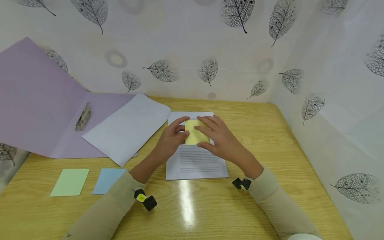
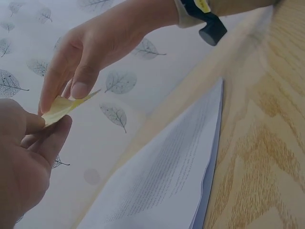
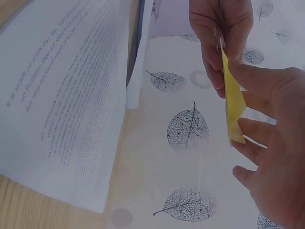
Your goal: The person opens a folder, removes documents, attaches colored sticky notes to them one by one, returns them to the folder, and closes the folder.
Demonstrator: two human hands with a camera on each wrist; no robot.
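A square yellow sticky note [image 1: 193, 136] is held up above the printed sheets [image 1: 199, 166] in the head view. My left hand [image 1: 172, 138] pinches its left edge between thumb and fingers. On the other side my right hand [image 1: 220, 140] holds it, with the thumb by the lower edge and fingertips on its face. The note looks bent in the left wrist view, between the left hand [image 2: 24, 157] and the right hand [image 2: 95, 45]. Seen nearly edge-on, the yellow note [image 3: 232, 102] lies by the right hand's fingers in the right wrist view.
An open purple folder [image 1: 99, 100] with a metal clip [image 1: 83, 116] lies at the left, its cover raised against the wall. A white sheet [image 1: 129, 130] overlaps it. Green [image 1: 70, 182] and blue [image 1: 108, 180] square notes lie in front. Leaf-patterned walls [image 1: 180, 40] bound the wooden table [image 1: 258, 133].
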